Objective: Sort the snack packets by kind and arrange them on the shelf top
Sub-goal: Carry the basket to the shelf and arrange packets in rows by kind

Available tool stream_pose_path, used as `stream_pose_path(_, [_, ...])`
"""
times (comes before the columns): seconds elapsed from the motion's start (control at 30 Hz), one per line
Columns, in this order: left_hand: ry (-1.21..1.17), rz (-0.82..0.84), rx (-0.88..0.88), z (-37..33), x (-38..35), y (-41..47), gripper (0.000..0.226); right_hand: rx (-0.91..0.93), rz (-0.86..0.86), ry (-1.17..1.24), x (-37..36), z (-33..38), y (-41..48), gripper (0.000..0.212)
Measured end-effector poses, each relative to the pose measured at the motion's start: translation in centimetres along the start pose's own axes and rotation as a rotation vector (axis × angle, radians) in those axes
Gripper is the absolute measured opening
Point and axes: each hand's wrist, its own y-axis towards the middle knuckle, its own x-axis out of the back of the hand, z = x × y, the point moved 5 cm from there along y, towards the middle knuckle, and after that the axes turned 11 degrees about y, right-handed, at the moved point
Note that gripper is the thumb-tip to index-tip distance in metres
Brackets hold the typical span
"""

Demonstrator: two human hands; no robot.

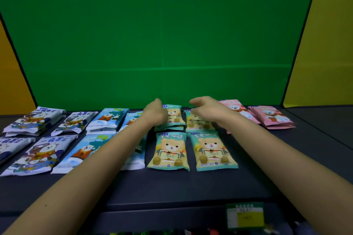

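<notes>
four kinds of foil snack packets lie in columns on the dark flat shelf top [191,183]: white-and-navy bear packets [44,150] far left, then light blue packets [108,118], teal-and-yellow bear packets [169,150] in the middle, pink packets [273,116] at right. left hand [155,112] sits with bent fingers on the left edge of the rear-left teal packet [174,115]; whether it grips cannot be told. right hand [206,109], fingers loosely curved and apart, holds nothing above the rear-right teal packet [198,123].
</notes>
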Motion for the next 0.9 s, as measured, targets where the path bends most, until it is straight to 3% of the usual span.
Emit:
stream_pose_path(0.13, [0.063,-0.219,-0.181,-3.2,2.4,-2.0,0.032,0.089,-0.159,0.036,7.0,-2.6,-1.9,0.033])
stream_pose_path(0.3, [0.069,-0.225,-0.306,-8.2,1.7,-2.9,0.025,0.023,-0.376,-0.067,13.8,-7.8,-3.6,0.027])
stream_pose_path(0.4, [0.145,-0.171,-0.357,-11.1,0.0,-2.7,0.025,-0.069,-0.379,-0.227,15.7,-10.5,-3.4,0.035])
stream_pose_path(0.53, [0.351,-0.077,-0.429,-14.5,-2.7,-2.5,0.029,-0.173,-0.27,-0.433,15.3,-12.8,-3.3,0.062])
stream_pose_path(0.63, [0.376,-0.032,-0.428,-16.6,-3.8,-2.0,0.038,-0.228,-0.277,-0.453,14.8,-13.8,-2.9,0.078])
stream_pose_path(0.77, [0.362,-0.012,-0.361,-18.4,-4.7,-1.3,0.066,-0.264,-0.355,-0.505,15.4,-13.8,-2.5,0.07])
stream_pose_path(0.9, [0.439,0.037,-0.251,-20.1,-5.6,-0.7,0.073,-0.353,-0.337,-0.583,16.1,-13.8,-2.4,0.081])
